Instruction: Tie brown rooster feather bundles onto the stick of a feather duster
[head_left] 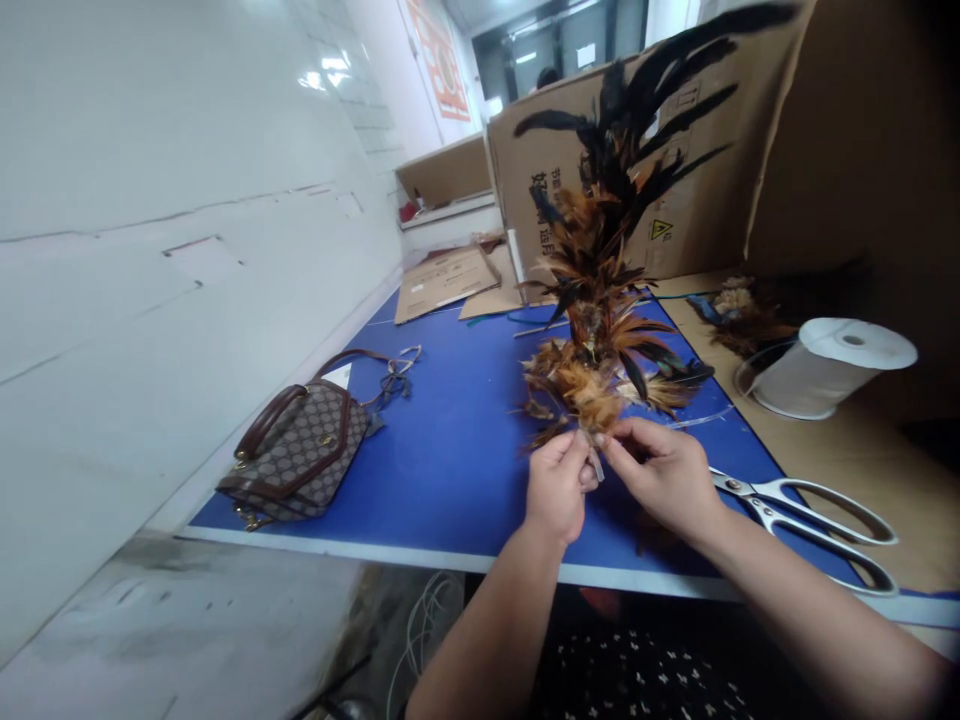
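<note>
Brown, orange and black feathers (592, 280) form a long bunch in front of me, with its dark plumes rising against the cardboard. At its near end, my left hand (559, 485) is closed in a pinch on the feather bunch, and a short clear strip (597, 464) sticks out beside the fingers. My right hand (664, 475) pinches the same end from the other side, thumb and forefinger almost touching the left fingertips. Exactly what lies between the fingertips is too small to make out. Large metal scissors (795, 510) lie just right of my right hand.
A patterned handbag (307, 455) sits at the left on the blue tabletop (450, 440). On the right stand a white spool (832, 370) and more feathers (742, 310). Cardboard sheets (446, 282) lie behind, and a tall cardboard panel (705, 215) walls off the back.
</note>
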